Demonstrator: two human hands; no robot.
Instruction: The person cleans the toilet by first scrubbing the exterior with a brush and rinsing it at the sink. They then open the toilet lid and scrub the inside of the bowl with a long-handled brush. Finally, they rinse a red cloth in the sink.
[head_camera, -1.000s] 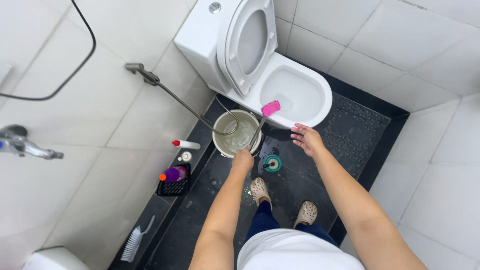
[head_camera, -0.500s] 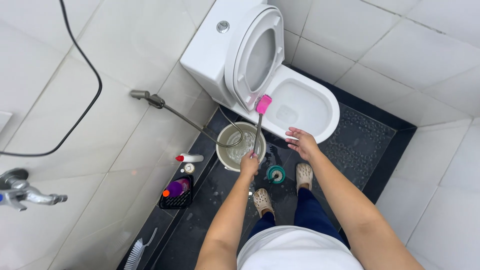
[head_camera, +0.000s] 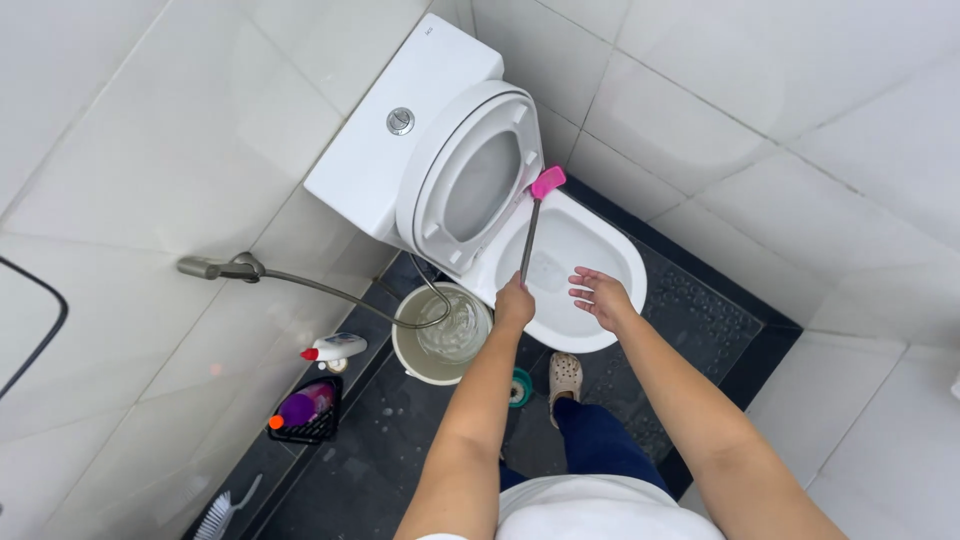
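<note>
Over the toilet bowl (head_camera: 560, 330), left hand (head_camera: 514, 303) grips pink-headed brush (head_camera: 546, 183); right hand (head_camera: 600, 297) spread.

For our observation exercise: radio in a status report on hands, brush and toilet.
Left hand gripping pink-headed brush, head at the toilet bowl back rim. Right hand open, empty, over bowl. Bucket beside toilet, hose feeding in.

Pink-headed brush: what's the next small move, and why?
Probably lower the pink brush head into the toilet bowl. The left hand grips the handle, with the head up by the raised seat; the right hand hovers empty over the bowl.
</note>
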